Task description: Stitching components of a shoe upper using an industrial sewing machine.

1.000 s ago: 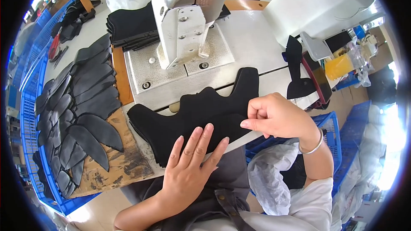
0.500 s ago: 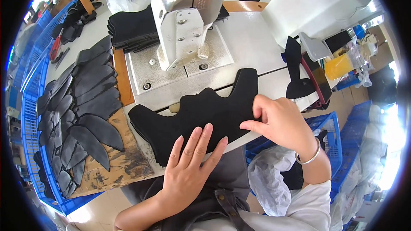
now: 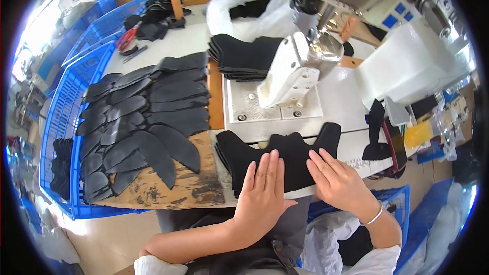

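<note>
A stack of black cut fabric pieces point(image 3: 285, 160) with a notched far edge lies on the white sewing machine table in front of me. My left hand point(image 3: 265, 183) rests flat on its near middle, fingers stretched out together and thumb apart. Flat on the right part of the stack lies my right hand point(image 3: 338, 181), fingers extended, a bangle point(image 3: 374, 213) on its wrist. Neither hand grips anything. Just beyond the stack stands the white and chrome sewing machine head point(image 3: 300, 63) on its metal plate. What lies under the palms is hidden.
Many dark leaf-shaped pieces point(image 3: 168, 97) overlap on a worn wooden board point(image 3: 198, 193) at left. Another black stack point(image 3: 249, 56) sits behind the plate. Red-handled scissors point(image 3: 127, 38) lie far left. A blue crate point(image 3: 76, 168) flanks the table; a plastic-lined crate point(image 3: 326, 239) stands below right.
My right hand has gone from curled fingers at the stack's right edge to lying flat on it. My left fingers have drawn together. The view has swung left, shifting everything rightward.
</note>
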Available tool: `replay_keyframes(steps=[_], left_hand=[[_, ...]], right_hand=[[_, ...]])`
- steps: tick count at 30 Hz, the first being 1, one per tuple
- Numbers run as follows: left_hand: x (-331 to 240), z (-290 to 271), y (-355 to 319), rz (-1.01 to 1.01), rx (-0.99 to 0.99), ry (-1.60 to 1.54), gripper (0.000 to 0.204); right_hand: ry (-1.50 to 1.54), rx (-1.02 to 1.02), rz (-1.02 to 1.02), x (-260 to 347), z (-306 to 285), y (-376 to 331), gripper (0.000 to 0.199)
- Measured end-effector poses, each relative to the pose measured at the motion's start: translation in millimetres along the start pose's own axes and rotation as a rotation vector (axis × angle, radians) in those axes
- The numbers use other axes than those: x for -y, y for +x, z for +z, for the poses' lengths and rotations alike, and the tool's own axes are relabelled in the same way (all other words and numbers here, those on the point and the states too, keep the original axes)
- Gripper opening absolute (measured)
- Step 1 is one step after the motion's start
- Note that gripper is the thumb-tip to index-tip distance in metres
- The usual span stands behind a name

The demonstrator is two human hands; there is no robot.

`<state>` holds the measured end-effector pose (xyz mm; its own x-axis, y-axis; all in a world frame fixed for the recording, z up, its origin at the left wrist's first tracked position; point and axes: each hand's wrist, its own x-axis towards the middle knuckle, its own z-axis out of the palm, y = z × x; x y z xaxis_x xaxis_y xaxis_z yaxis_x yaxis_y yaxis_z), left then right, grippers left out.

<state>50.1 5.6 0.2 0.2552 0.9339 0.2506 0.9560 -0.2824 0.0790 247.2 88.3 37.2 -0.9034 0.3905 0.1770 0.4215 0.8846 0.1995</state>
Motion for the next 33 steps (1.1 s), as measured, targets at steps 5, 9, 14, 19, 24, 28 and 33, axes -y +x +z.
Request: replay_keyframes(steps=[5, 9, 14, 19, 24, 28, 33], left_hand=[[17, -30, 12, 0.044, -0.166, 0.124, 0.062], [64, -96, 2, 0.102, -0.277, 0.178, 0.045], [137, -143, 10, -0.246, -0.544, 0.308, 0.052], [198, -99, 122, 0.035, -0.713, 0.542, 0.043], [167, -42, 163, 0.120, -0.144, 0.006, 0.059], [165, -67, 105, 0.186, -0.282, -0.172, 0.049], [165, -87, -17, 0.014, 0.117, -0.240, 0.029]], right_hand=[[-0.127, -0.254, 0.021, -6, -18, 11, 0.028], [-0.076, -0.501, -0.030, 7, -31, 28, 0.035], [0.199, -0.325, 0.244, 13, -3, 4, 0.052], [0.321, -0.286, 0.199, 34, 37, 13, 0.049], [0.294, -0.331, 0.208, 36, 41, 12, 0.038], [0.335, -0.337, 0.229, 36, 42, 10, 0.034], [0.374, -0.427, 0.071, 56, 33, 29, 0.033]])
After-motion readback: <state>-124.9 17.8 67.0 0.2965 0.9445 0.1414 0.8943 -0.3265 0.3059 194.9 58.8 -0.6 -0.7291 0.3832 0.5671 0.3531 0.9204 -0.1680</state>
